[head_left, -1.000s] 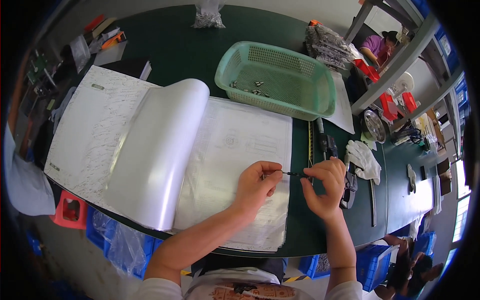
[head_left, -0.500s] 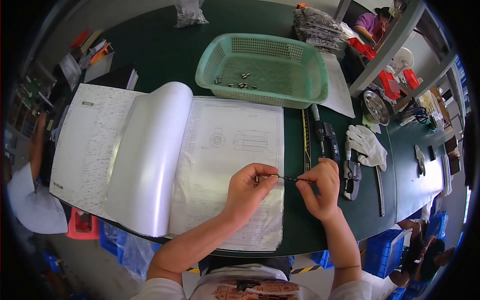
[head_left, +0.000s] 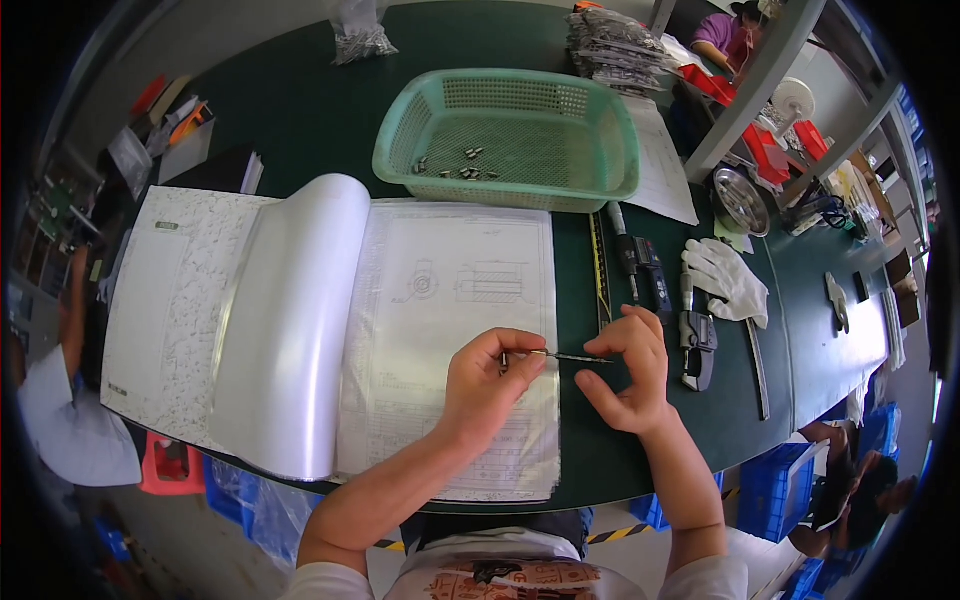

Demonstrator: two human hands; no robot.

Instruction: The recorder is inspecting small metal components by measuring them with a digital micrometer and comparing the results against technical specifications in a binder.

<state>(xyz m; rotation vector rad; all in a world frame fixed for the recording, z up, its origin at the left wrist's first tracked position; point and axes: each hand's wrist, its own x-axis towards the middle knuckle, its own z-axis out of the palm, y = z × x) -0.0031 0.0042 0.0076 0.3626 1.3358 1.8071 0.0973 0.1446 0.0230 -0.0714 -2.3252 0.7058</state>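
My left hand (head_left: 485,380) is closed over the drawing page. Its thumb and forefinger pinch a thin dark rod (head_left: 575,357) that points right, roughly level. A small shiny metal cylinder (head_left: 504,364) shows between the fingers of that hand. Just right of the rod is my right hand (head_left: 635,375), thumb and forefinger spread apart with nothing between them. The rod's free end lies close to those fingers. Beneath my hands, an open binder (head_left: 450,370) shows a technical drawing in a clear sleeve. Several similar metal cylinders (head_left: 470,173) lie in the green mesh basket (head_left: 505,190).
Right of the binder lie a yellow-marked ruler (head_left: 598,262), two digital micrometers (head_left: 643,268) (head_left: 697,345) and a white glove (head_left: 728,280). Farther right are a metal bowl (head_left: 740,200) and pliers (head_left: 837,302). Bagged parts (head_left: 615,50) sit at the back. Other people work nearby.
My right hand has let go of the rod, its thumb and forefinger opening apart. My left hand still holds the rod. The whole view has shifted slightly.
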